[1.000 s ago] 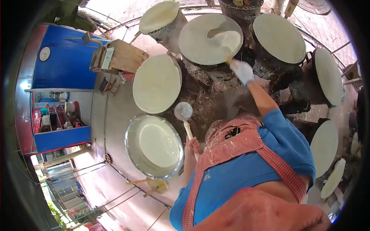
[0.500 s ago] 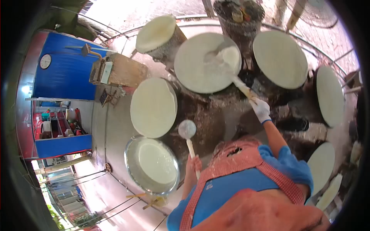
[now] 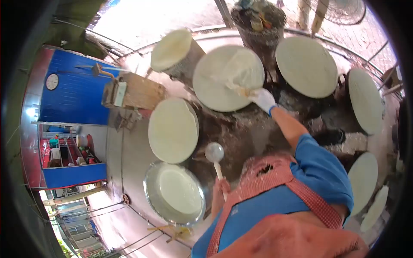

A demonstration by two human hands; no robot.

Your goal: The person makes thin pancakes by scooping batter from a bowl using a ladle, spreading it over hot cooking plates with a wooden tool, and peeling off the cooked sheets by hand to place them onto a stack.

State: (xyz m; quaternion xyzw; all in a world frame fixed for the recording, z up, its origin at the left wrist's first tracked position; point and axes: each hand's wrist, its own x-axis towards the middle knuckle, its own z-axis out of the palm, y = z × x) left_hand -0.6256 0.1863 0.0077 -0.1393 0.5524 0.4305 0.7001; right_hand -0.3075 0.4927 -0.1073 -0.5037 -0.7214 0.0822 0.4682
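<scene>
Right hand (image 3: 263, 99), in a white knit glove with blue cuff: fingers curled around the handle end of a paddle (image 3: 241, 89). Just beyond these fingers lay the centre disc (image 3: 206, 81), round, pale and matte, with a thin wrinkled film under the paddle; the paddle's head was blurred and its edge hard to make out. Left hand (image 3: 221, 185), bare: fingers wrapped around the pale handle of a ladle (image 3: 214, 152), thumb detail too small to read; the handle's lower end was hidden by the fingers and arm. The ladle's round cup sat above those fingers, looking greyish and smooth. Left of them stood a shiny metal bowl (image 3: 152, 189) with smooth cream liquid (image 3: 180, 191). Farther up-left was a second disc (image 3: 173, 131), its right edge uneven; right of the gloved fingers, a third (image 3: 306, 66). A checked apron (image 3: 271, 180), smeared pale, bulged near the left fingers. Far left: a worn wooden box (image 3: 142, 91).
</scene>
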